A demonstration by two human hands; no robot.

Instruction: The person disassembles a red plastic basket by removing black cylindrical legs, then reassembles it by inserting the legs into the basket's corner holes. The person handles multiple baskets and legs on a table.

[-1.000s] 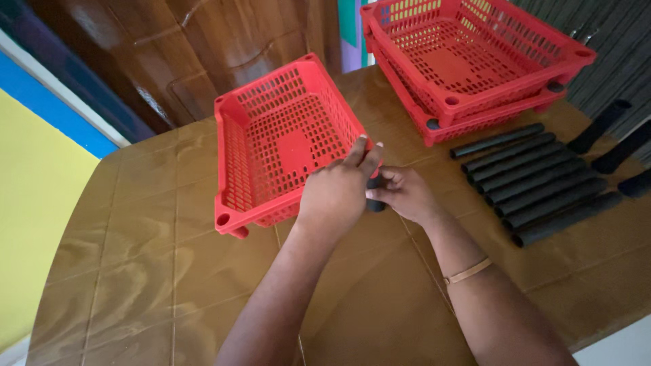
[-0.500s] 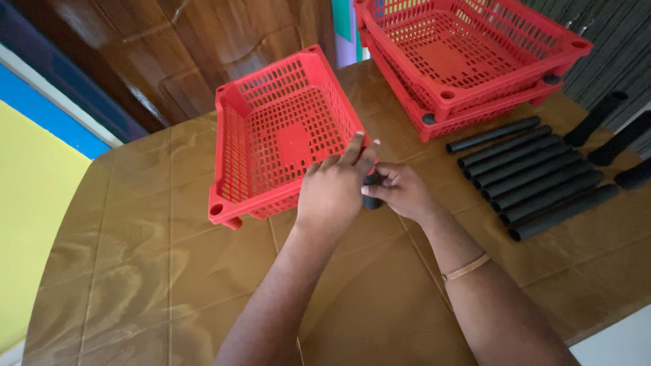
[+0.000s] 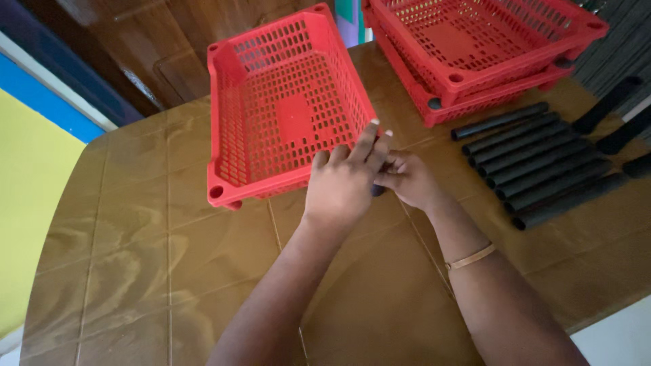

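A red perforated basket [image 3: 285, 115] is seen resting on a brown wood-patterned table [image 3: 135, 271], and every other place is told from this basket. Its long axis runs from its near short edge toward the far side of the table, leaning slightly to the left, and its open side faces up. To the left of the basket and in front of it, a broad stretch of bare table is left open as far as the table's left edge, where a yellow and blue surface [image 3: 27, 169] is met. To the right of the basket, beyond a narrow strip of table, two more red baskets [image 3: 475, 47] are stacked one in the other, and nearer than those a row of black tubes [image 3: 536, 163] is laid side by side, their lengths pointing right and slightly away. The left hand [image 3: 342, 183] is held at the basket's near right corner, palm down, the forearm reaching in from the lower edge of the view; its fingers are stretched together, the tips laid against the basket's rim. The right hand [image 3: 407, 179] is brought in just to the right of that corner, touching the left hand, its fingers curled around a small dark piece [image 3: 377, 191] that is mostly hidden; how tightly it is clamped cannot be told. A thin bracelet [image 3: 471, 257] is worn on the right wrist.
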